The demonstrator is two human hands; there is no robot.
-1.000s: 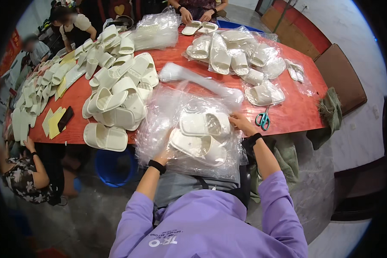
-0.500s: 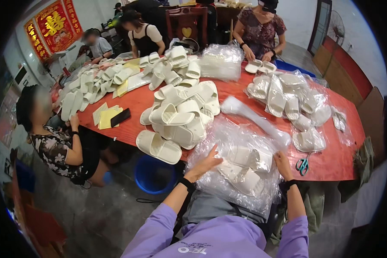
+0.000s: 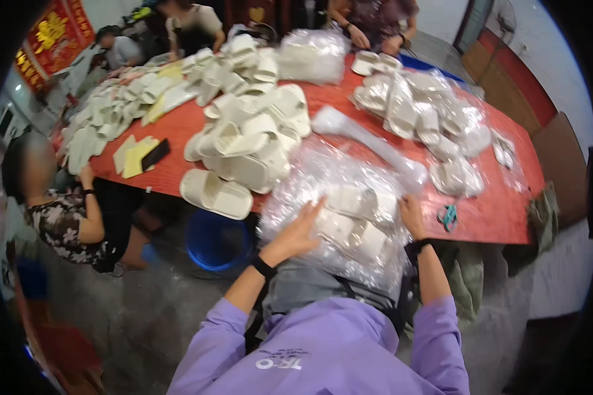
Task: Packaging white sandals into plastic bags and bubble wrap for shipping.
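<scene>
A pair of cream slippers, the far slipper (image 3: pixel 356 199) and the near slipper (image 3: pixel 364 242), lies side by side in a clear plastic bag on top of a stack of clear plastic bags (image 3: pixel 290 178) at the table's front edge. Beside the heel end of the pair, my left hand (image 3: pixel 298 230) is open, fingers stretched towards the slippers. My right hand (image 3: pixel 412 216) is at the right edge of the bag, with fingers bent and closed on the plastic. Its fingertips are partly hidden.
Left of the bags stands a heap of loose cream slippers (image 3: pixel 244 141). A rolled length of clear plastic (image 3: pixel 369 146) lies behind. Bagged slippers (image 3: pixel 428 115) and teal scissors (image 3: pixel 448 217) are to the right. A blue bin (image 3: pixel 214 240) stands below; co-workers sit around the red table (image 3: pixel 500 220).
The whole view has shifted, so the table sits higher and further left. My left hand has drawn closer to the slippers' heel end; my right hand stays at the bag's right edge.
</scene>
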